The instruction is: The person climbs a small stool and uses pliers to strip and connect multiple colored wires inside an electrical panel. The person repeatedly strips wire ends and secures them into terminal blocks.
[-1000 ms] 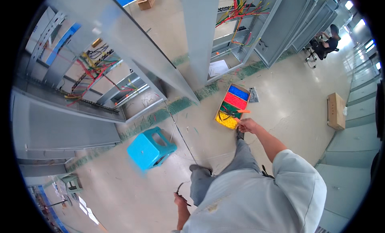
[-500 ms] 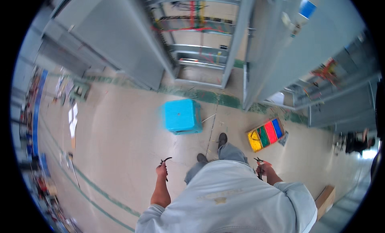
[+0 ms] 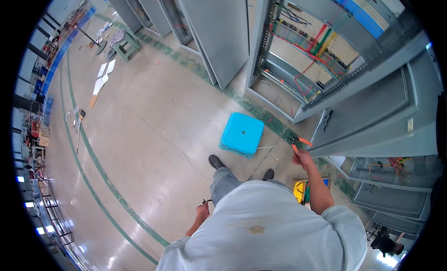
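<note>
My right hand (image 3: 303, 159) reaches forward beside the cabinet door, closed on pliers (image 3: 295, 147) with orange handles, spread apart, and a dark head. Down by my left hip, my left hand (image 3: 202, 210) is wrapped round a dark hand tool (image 3: 206, 201); only its thin tip shows, so its kind is unclear. A blue plastic stool (image 3: 242, 133) stands on the floor ahead of my feet. Beyond it, to the right, an open grey cabinet (image 3: 279, 101) holds red, green and yellow wires and rows of dark terminals. Neither hand touches the cabinet.
My right arm partly covers a box (image 3: 299, 191) with yellow and green contents. A grey door (image 3: 372, 112) stands at right. Green stool (image 3: 125, 45), papers (image 3: 101, 80) and a long-handled tool (image 3: 79, 126) lie off to the left. A person (image 3: 389, 245) is at lower right.
My view has turned right, toward the open cabinet. My right hand has risen and reached forward with the pliers, while my left has dropped closer to my body.
</note>
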Motion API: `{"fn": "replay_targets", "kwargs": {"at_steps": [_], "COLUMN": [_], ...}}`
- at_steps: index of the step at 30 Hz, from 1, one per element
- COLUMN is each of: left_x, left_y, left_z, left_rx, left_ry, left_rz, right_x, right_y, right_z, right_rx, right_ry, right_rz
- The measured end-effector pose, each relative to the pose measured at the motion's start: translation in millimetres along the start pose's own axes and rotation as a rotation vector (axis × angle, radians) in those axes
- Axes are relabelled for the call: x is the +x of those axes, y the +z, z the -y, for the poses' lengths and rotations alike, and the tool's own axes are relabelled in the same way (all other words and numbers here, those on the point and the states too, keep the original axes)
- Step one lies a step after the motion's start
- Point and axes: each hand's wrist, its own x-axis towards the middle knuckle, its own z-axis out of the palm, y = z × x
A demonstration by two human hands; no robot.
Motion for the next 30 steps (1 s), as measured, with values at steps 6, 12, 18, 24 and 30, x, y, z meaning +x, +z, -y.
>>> {"fn": "replay_targets", "kwargs": {"at_steps": [6,12,18,24,30], "left_x": [95,159,161,162,134], "left_y": [-80,-210,-261,-227,-209], "left_z": [-93,-223,-245,-148,-117], "left_rx": [-0.046,-0.284,-0.543,-0.462,-0.354], "left_ry": [-0.124,0.108,0.143,-0.057,-0.186], "left_rz": [-0.058,-0.186,-0.208,-0.233,-0.212], "right_x": [-15,-24,16,107,166], "right_y": [51,85,156,305,437], "right_z": [-61,-90,-17,96,153], "right_rx": [0.138,0.147,-0.033,-0.197,-0.303], "right_ry": [0.140,0.419,0.365,0.172,0.211], "right_rz": [-0.088,-0.274,-0.207,0.005,0.155]}}
